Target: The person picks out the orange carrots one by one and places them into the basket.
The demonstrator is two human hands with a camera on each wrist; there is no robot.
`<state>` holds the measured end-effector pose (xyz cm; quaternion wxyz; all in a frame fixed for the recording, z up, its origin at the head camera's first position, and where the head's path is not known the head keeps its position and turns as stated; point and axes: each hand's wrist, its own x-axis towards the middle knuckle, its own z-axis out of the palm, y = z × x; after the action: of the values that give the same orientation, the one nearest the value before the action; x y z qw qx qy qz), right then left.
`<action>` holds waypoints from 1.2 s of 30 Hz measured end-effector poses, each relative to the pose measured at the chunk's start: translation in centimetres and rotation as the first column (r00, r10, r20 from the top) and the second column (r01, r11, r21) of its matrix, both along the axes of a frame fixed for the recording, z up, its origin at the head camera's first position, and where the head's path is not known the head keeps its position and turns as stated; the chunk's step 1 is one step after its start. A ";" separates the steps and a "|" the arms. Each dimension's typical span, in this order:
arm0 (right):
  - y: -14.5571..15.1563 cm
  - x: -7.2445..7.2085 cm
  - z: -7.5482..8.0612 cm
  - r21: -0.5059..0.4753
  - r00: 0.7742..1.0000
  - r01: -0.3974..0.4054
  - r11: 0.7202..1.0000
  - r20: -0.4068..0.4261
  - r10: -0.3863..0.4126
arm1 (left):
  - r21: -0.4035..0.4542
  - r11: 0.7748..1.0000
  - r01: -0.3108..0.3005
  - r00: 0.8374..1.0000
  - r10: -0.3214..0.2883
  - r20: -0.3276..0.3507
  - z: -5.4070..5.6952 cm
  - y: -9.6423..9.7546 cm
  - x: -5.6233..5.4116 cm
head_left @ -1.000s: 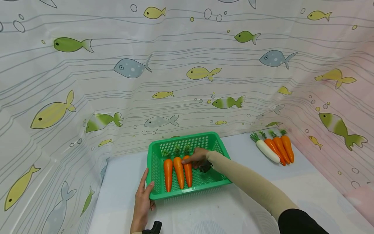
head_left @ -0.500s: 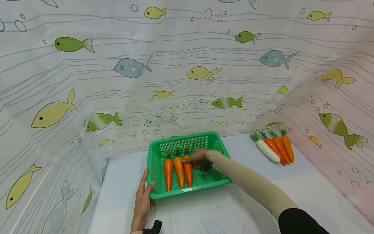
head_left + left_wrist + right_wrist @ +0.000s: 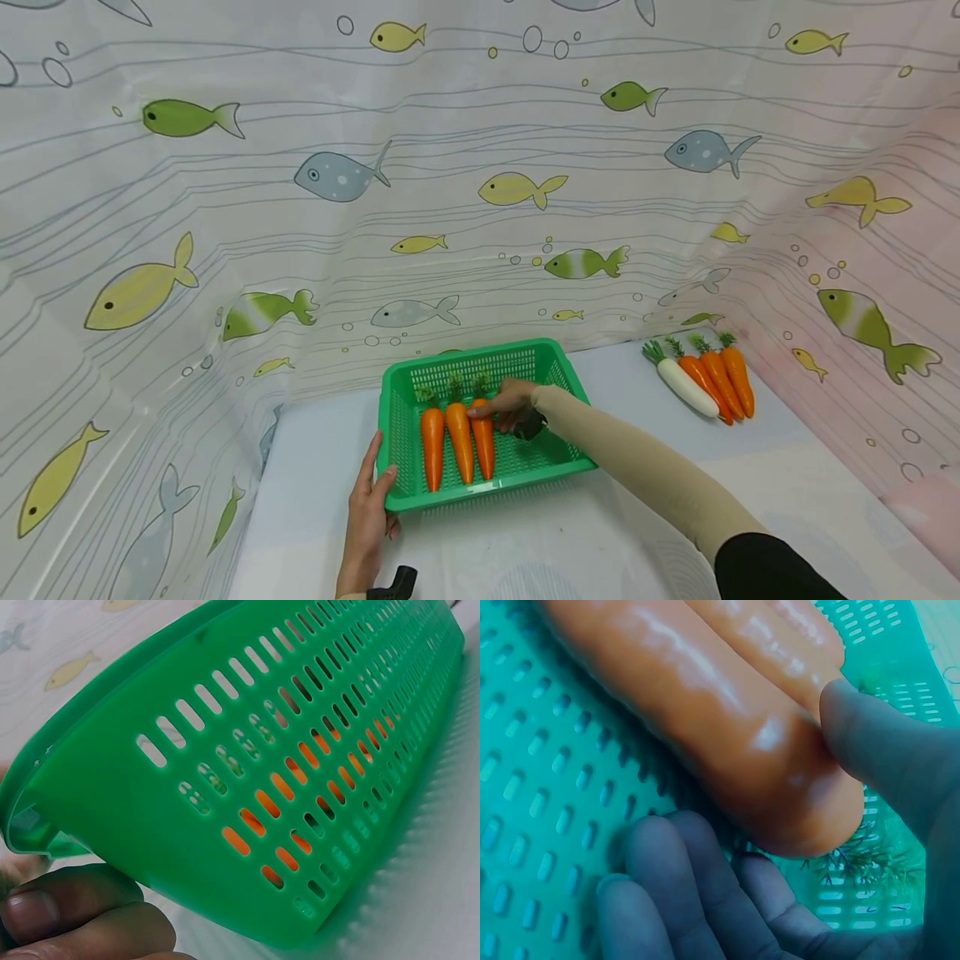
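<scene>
A green slotted plastic basket (image 3: 540,477) stands on the white table, with three orange carrots side by side in its left half. At the basket's left end, my left hand (image 3: 363,500) grips the rim near the front corner; the left wrist view shows its curled fingers (image 3: 105,922) just below the rim. Inside the basket my right hand (image 3: 512,400) holds the rightmost carrot (image 3: 483,450) near its leafy end. The right wrist view shows the thumb (image 3: 877,735) on one side of that carrot and the other fingers opposite. Beside it lie the middle carrot (image 3: 460,442) and left carrot (image 3: 432,450).
To the right on the table (image 3: 622,392), a white radish (image 3: 686,387) lies alongside three more carrots (image 3: 738,383). The basket's right half has bare floor. A fish-patterned sheet (image 3: 450,100) rises behind the table and at both sides.
Both hands, the basket and the carrots stay in place. The head view shifts only very slightly.
</scene>
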<state>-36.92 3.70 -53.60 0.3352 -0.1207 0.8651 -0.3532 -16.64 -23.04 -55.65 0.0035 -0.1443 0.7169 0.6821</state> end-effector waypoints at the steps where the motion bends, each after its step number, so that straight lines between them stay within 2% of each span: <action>1: 0.0 0.0 0.0 0.001 1.000 -0.001 1.000 0.001 0.001 | 0.002 1.000 0.001 1.000 -0.001 0.002 0.0 0.0 0.0; 7: 0.3 -0.3 0.4 0.019 1.000 -0.005 1.000 -0.010 0.005 | 0.010 1.000 0.005 1.000 -0.005 0.004 0.0 0.0 0.1; 13: 0.8 -0.6 0.9 0.088 0.999 0.009 0.996 -0.040 -0.006 | 0.010 1.000 0.003 1.000 -0.003 0.017 -0.1 0.0 0.1; 17: 1.2 -0.7 1.7 0.134 0.996 -0.022 0.991 -0.084 0.033 | 0.012 1.000 0.003 1.000 -0.003 0.021 -0.2 0.1 0.1; 20: 1.6 -0.6 2.9 0.143 0.989 -0.063 0.988 -0.123 0.081 | 0.012 1.000 0.003 1.000 -0.003 0.017 -0.2 0.1 0.1; 25: 3.2 -0.6 5.8 0.077 0.980 -0.093 0.993 -0.167 0.105 | 0.016 1.000 0.005 1.000 -0.005 0.012 -0.2 0.2 0.1; 30: 5.4 -1.3 8.7 0.042 0.975 -0.077 0.996 -0.207 0.084 | 0.019 1.000 0.007 1.000 -0.007 0.016 -0.2 0.2 0.0; 36: 9.1 -2.2 11.6 0.027 0.972 -0.013 1.000 -0.236 0.019 | 0.020 1.000 0.004 1.000 -0.004 0.027 0.0 0.2 -0.1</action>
<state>-39.07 12.76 -41.98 0.2345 -0.1647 0.9021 -0.3227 -16.71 -22.82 -55.70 0.0160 -0.1520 0.7102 0.6872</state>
